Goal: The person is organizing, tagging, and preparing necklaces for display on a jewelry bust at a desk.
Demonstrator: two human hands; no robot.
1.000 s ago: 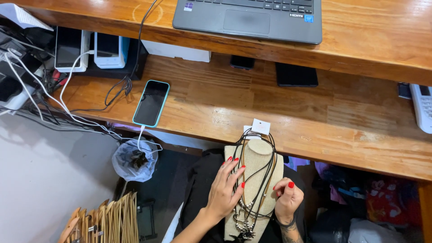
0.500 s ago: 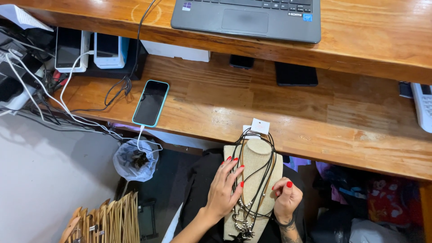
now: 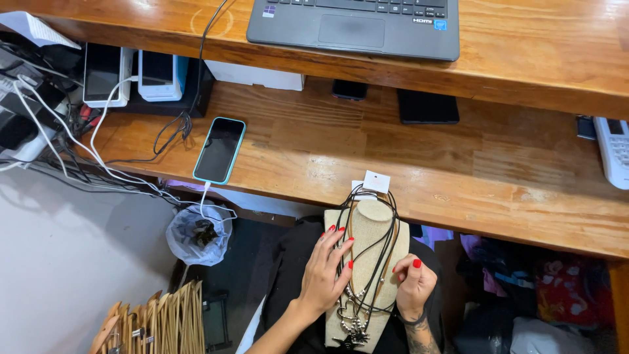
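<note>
nothing has shifted: left hand (image 3: 325, 272) rests open-fingered on the cords (image 3: 373, 262), right hand (image 3: 413, 285) grips the bust (image 3: 367, 226).

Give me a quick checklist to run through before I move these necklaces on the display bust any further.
1. Bust supported: the right hand grips the beige necklace bust at its side. Ok.
2. Cords reached: the left hand has its fingers on the black cord necklaces. Ok.
3. Cords untangled: several cross over each other near the pendants. Cannot tell.
4. Price tag free: it lies on the wooden desk edge behind the neck. Ok.
5. Phone out of the way: it lies well left, on its white cable. Ok.
</note>
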